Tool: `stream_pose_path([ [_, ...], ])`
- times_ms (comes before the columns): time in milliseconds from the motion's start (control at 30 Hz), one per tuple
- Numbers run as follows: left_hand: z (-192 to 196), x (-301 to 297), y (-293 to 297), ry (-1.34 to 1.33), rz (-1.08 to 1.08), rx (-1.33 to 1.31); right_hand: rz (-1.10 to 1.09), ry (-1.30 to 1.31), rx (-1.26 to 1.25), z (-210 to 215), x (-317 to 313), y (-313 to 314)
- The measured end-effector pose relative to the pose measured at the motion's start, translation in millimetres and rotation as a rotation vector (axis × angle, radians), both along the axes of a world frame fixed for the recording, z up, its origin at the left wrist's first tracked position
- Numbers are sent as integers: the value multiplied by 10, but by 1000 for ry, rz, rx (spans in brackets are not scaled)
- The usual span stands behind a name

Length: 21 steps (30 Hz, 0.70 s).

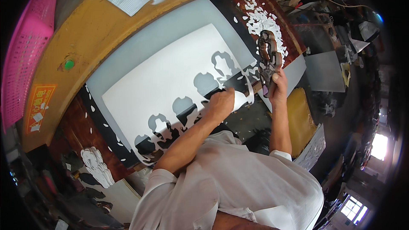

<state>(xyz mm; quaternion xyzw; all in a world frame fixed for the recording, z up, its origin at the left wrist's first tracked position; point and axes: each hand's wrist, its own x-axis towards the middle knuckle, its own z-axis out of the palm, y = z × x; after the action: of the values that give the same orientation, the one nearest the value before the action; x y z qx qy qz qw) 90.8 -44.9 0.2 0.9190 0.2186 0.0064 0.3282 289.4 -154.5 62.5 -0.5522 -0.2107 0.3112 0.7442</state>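
My left hand (222, 103) clenches the thin white cut-out sheet (159, 74); right of it, my right hand (279, 86) grips a dark, lobed tool (267, 73); left of the sheet, an orange label (39, 106) (yellow characters).

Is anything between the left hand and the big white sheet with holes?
Nothing visible is: the left hand grips the near edge of the white sheet. The dark tool in the right hand is off to the right.

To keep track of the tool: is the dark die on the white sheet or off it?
Off it: the right hand holds the die beyond the right edge of the sheet.
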Motion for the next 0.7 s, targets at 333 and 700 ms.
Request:
stream_pose_path([
  [333, -227, 501, -166, -241, 174, -139, 88, 48, -14, -102, 226, 253],
  [700, 417, -68, 348, -379, 239, -156, 305, -5, 69, 15, 114, 781],
])
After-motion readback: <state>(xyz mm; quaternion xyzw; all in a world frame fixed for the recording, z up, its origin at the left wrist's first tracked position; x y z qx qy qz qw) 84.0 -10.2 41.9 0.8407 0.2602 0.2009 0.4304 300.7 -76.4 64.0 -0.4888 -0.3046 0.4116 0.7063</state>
